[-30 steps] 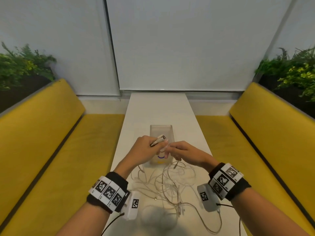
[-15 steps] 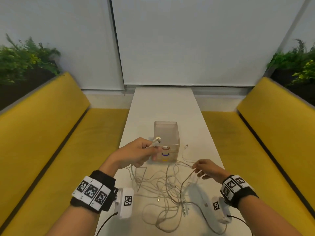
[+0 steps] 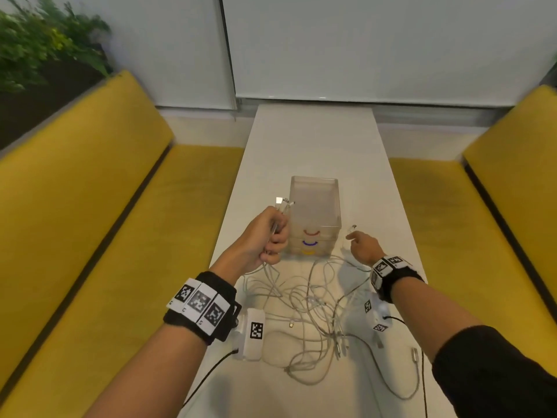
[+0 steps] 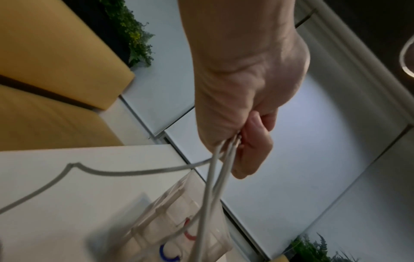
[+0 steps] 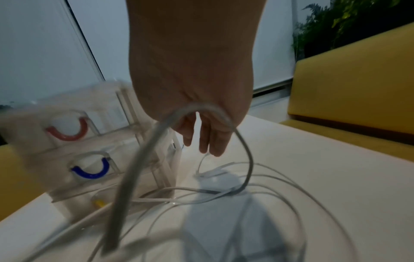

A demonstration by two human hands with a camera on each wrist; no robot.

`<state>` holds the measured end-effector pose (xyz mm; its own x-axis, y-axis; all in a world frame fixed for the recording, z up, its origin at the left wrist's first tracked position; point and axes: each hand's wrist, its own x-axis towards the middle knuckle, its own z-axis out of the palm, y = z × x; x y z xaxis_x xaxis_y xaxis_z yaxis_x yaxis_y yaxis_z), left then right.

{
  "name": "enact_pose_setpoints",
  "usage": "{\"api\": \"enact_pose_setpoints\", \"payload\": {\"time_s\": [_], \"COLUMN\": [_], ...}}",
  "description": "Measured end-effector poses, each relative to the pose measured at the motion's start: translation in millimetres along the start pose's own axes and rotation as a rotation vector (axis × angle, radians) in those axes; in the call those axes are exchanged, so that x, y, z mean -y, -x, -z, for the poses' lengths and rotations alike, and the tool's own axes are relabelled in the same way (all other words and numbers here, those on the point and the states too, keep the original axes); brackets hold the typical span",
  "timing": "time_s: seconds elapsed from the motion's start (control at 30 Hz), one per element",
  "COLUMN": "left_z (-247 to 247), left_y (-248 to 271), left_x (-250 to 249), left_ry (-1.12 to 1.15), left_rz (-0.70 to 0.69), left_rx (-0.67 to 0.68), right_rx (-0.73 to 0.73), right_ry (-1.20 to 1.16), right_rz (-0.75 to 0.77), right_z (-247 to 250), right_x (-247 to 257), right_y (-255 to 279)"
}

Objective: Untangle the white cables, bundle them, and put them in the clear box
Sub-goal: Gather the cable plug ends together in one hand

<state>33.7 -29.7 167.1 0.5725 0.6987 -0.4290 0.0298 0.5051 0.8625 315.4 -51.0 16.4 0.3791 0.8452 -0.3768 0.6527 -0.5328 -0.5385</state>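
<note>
Centrally, white table (image 3: pixel 313 140) between yellow benches (image 3: pixel 99 188)

The cables (image 3: pixel 304 300) in the lower middle of the head view are white to pale grey, and their plug tips (image 3: pixel 281 202) near the frame's centre shine silver. The clear box (image 3: pixel 315 206) is colourless and see-through; its front bears three curved handles, red (image 3: pixel 312 232) uppermost, blue (image 3: pixel 310 243) under it, yellow (image 3: pixel 308 252) lowest. The table (image 3: pixel 316 140) is plain white. The benches (image 3: pixel 99 206) at both sides are mustard yellow with a dark seam. Both wristbands (image 3: pixel 200 303) are black, carrying white tags printed with black square-code patterns. A sleeve (image 3: pixel 497 375) at lower right is black. The plants (image 3: pixel 45 43) at upper left are green with yellowish flecks, and the blinds (image 3: pixel 376 46) across the top are pale grey-white.
</note>
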Motion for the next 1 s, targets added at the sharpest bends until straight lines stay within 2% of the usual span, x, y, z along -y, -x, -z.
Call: {"api": "enact_pose_setpoints", "payload": {"time_s": [0.17,0.3,0.33,0.43,0.5,0.53,0.63,0.73,0.8,0.9,1.0], "left_z": [7,10,12,14,14,13,10,5,3,2,-1], "left_y": [-11,-17,-17,-20,-20,-20,-17,-8,-1,8,9], "left_x": [17,25,25,23,21,20,20,18,17,18,20], "left_ry": [0.090,0.084,0.070,0.030,0.030,0.020,-0.094,-0.186,-0.230,-0.193,-0.147], "left_rz": [0.059,0.038,0.025,-0.022,-0.050,-0.060,-0.096,-0.111,-0.140,-0.187,-0.229], "left_rx": [0.056,0.022,0.006,-0.044,-0.060,-0.061,-0.062,-0.060,-0.066,-0.064,-0.075], "right_rx": [0.072,0.098,0.086,-0.106,-0.140,-0.137,-0.165,-0.212,-0.264,-0.409,-0.405], "right_ry": [0.158,0.429,0.483,0.503,0.491,0.462,0.262,-0.149,-0.370,-0.634,-0.898], "right_rz": [-0.005,-0.002,-0.009,0.047,0.088,0.059,-0.092,-0.282,-0.346,-0.241,0.016], "right_z": [-15,-32,-38,-48,-48,-46,-43,-43,-35,-15,2], "right_x": [-4,-18,-18,-20,-24,-27,-38,-41,-40,-25,13], "right_y": [-35,-58,-56,-42,-38,-35,-20,3,20,46,82]}}
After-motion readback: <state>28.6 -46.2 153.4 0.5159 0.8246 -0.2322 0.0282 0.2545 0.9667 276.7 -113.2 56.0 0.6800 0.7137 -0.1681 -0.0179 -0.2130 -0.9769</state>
